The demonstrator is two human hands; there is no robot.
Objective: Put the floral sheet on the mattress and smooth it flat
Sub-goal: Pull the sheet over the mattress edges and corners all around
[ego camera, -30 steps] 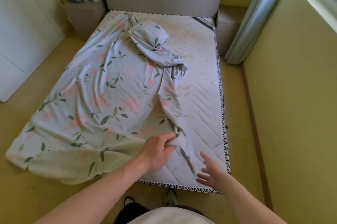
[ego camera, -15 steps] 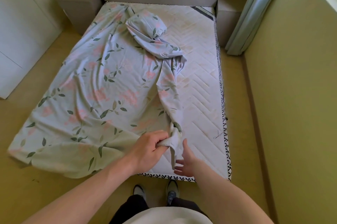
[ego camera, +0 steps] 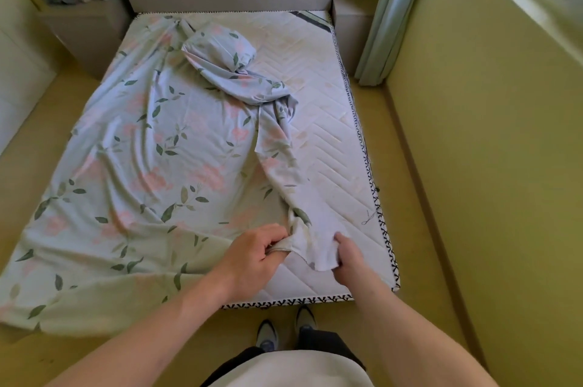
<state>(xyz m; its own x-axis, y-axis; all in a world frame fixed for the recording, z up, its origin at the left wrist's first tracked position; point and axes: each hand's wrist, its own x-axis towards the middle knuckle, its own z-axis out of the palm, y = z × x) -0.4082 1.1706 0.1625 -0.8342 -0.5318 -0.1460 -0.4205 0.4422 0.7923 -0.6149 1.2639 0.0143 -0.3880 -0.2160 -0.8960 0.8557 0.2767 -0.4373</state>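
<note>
sheet: floral sheet covers the left of the mattress and spills over its left edge; a twisted bunch sits upper centre.
left hand: your left hand has its fingers curled round a gathered fold at the foot.
right hand: your right hand pinches the loose corner just beside it.
risk: pulling right while the bunch is twisted likely drags it as a rope, not spreading.
risk 2: overhang weight may slide the sheet off leftward.
count: one sheet, one mattress, two hands.

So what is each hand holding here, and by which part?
Both grip the floral sheet: left hand a bunched fold near the foot, right hand its loose end.
</note>
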